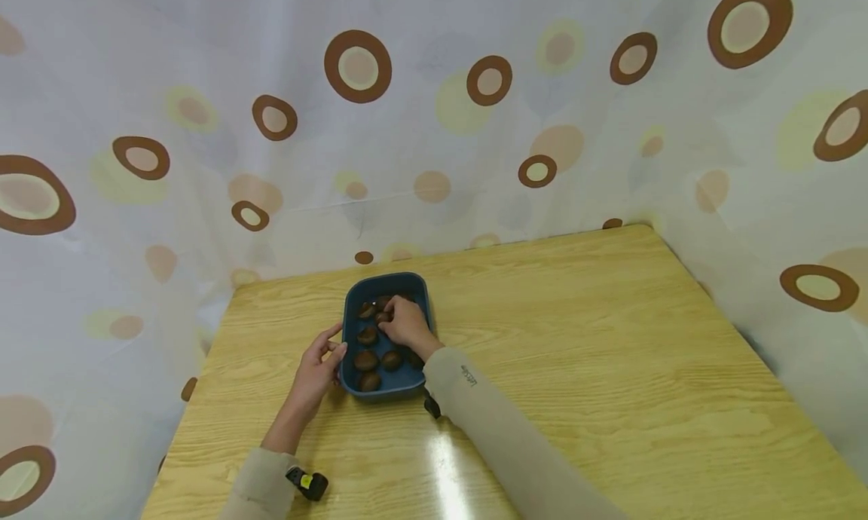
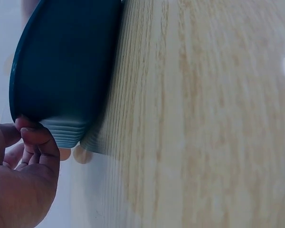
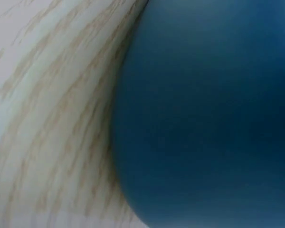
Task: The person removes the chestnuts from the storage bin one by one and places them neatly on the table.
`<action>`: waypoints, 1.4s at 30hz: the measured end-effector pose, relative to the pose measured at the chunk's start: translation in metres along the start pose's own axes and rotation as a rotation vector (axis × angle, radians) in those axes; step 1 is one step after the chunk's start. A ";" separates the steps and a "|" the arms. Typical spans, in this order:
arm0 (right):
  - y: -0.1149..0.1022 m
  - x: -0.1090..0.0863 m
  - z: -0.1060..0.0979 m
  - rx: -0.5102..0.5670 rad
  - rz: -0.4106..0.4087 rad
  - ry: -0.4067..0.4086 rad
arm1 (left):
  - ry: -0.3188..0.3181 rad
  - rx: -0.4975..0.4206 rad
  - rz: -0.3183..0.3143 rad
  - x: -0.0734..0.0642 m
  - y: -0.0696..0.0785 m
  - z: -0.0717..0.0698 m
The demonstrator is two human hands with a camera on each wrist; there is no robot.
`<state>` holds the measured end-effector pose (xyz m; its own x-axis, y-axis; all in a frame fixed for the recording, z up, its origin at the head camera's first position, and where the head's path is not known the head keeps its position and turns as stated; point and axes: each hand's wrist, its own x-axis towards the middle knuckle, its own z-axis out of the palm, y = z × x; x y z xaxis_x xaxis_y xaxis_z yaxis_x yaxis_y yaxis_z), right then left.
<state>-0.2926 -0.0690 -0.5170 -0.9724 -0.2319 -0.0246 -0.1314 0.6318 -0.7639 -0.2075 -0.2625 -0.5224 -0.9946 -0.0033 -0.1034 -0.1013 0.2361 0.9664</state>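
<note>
A dark blue, rounded rectangular bin (image 1: 344, 331) stands on the table, holding several glossy brown rounded pieces that look like chestnuts (image 1: 366, 360). At its left rim, the left hand (image 1: 316, 373) pinches the edge between thumb and fingers; the left wrist view shows this hand (image 2: 26, 175) at the corner of the bin (image 2: 66, 61). Inside the bin, the right hand (image 1: 409, 325) reaches down with thumb and finger on either side of a chestnut (image 1: 383, 318). Only the blurred outer wall of the bin (image 3: 204, 118) fills the right wrist view, and the right hand is hidden there.
The yellow wood-grain table (image 1: 576, 339) extends to the right of the bin. Behind and beside it hangs a pale curtain (image 1: 434, 143) printed with brown and yellow rounds. Glare shines on the table's near part.
</note>
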 end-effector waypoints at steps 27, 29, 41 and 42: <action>-0.002 -0.003 -0.003 0.085 0.059 0.049 | -0.008 0.003 -0.006 -0.004 0.006 0.001; -0.003 -0.004 -0.004 0.093 0.048 0.054 | -0.004 -0.001 -0.005 -0.004 0.006 0.002; -0.008 -0.008 -0.012 0.144 -0.012 0.055 | 0.009 0.021 -0.004 -0.002 0.002 0.002; -0.008 -0.009 -0.014 0.155 -0.013 0.049 | 0.010 0.020 -0.006 -0.002 0.002 0.002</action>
<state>-0.2858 -0.0621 -0.5015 -0.9796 -0.2005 0.0140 -0.1159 0.5065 -0.8544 -0.2055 -0.2599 -0.5211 -0.9942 -0.0148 -0.1062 -0.1065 0.2554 0.9610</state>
